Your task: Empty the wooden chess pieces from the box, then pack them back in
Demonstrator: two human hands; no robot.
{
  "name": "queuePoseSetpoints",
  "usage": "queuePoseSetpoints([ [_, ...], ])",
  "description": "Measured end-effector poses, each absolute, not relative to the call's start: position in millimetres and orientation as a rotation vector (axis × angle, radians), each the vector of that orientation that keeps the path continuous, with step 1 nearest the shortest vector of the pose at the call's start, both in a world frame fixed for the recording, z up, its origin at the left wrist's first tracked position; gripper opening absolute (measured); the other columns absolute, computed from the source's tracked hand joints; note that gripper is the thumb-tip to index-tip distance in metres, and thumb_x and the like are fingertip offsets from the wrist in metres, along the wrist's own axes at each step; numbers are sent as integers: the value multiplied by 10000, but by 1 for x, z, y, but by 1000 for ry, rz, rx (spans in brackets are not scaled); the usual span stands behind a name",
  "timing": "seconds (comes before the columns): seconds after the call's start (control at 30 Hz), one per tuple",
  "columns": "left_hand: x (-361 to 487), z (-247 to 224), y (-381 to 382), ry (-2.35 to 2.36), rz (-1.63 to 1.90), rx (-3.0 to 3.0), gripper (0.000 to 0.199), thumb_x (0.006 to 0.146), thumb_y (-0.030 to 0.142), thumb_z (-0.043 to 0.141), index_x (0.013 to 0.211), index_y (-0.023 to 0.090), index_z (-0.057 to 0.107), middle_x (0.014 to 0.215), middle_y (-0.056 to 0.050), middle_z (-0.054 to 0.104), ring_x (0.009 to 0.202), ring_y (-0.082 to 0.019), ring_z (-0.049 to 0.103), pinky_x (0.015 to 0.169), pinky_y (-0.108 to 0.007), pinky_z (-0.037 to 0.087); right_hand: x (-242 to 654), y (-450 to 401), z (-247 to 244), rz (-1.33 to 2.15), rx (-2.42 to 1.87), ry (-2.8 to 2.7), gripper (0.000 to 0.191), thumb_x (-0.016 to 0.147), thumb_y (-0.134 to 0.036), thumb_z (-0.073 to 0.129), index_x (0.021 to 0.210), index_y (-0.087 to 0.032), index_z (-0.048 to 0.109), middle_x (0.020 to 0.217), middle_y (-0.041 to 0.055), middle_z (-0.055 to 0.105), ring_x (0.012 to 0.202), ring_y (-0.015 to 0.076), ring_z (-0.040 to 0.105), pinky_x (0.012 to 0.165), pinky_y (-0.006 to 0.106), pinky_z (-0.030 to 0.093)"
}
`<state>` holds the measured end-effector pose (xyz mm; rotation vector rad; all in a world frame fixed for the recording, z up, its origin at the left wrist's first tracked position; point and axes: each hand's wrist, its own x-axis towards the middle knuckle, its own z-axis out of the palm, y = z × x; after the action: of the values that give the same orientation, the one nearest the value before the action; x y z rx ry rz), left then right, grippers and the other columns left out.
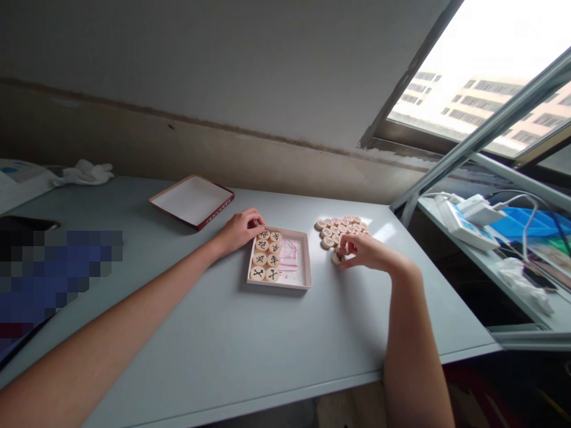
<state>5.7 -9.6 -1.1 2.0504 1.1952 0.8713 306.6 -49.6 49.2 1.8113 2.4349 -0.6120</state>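
My left hand (243,229) lies at the far left corner of a shallow open cardboard box (308,261), its fingers curled over the rim. Round wooden Chinese chess pieces (260,260) with dark characters fill two columns in the box's left half. The bare right half shows a printed floor with red lines. To the right, my right hand (363,251) pinches a single Chinese chess piece (338,258) at the near edge of a cluster of loose pieces (335,230). That piece is partly covered by my fingers and seems to be on the table.
The box lid (193,201) lies upturned behind my left forearm. A wall runs along the table's back. On the right, a metal frame and a shelf hold a power strip (468,223) with cables. A dark phone-like object (33,223) and white crumpled cloth (84,172) are at left.
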Motion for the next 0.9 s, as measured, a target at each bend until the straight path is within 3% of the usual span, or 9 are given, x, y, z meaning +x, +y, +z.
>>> queuePoseSetpoints([
  [0.17,6,0,-10,1197,874,2056,132,712,241,464,671,151,551,771,-8,527,697,-132,507,657,-240,395,290,-48,49,-541,1764,2449,179,648,-315,587,608,-192,464,589,-25,490,544,109,423,483,224,281],
  [0.47,4,-3,-9,1188,884,2055,119,716,220,469,677,151,557,773,-6,529,699,-130,500,656,-238,392,288,-47,50,-559,1845,2452,238,681,-343,574,605,-192,406,576,-36,441,518,96,382,447,213,260],
  [0.67,3,-2,-9,1060,821,2070,132,717,256,497,696,154,578,788,-5,534,706,-129,497,663,-235,400,244,-54,57,-456,1666,2912,94,804,-271,492,862,-204,525,728,-6,507,652,112,467,584,225,354],
  [0.8,2,4,-12,993,771,2101,158,726,281,505,708,154,597,793,-16,550,757,-148,500,729,-255,398,207,-62,47,-162,1396,3030,243,781,-151,532,1000,-254,550,905,29,532,820,157,482,695,271,363],
  [0.9,1,7,-13,964,734,2108,167,733,289,501,717,153,596,807,-22,559,765,-152,497,747,-262,394,193,-64,39,38,1357,3031,332,782,-122,531,1078,-272,525,920,37,538,811,170,480,692,288,363],
])
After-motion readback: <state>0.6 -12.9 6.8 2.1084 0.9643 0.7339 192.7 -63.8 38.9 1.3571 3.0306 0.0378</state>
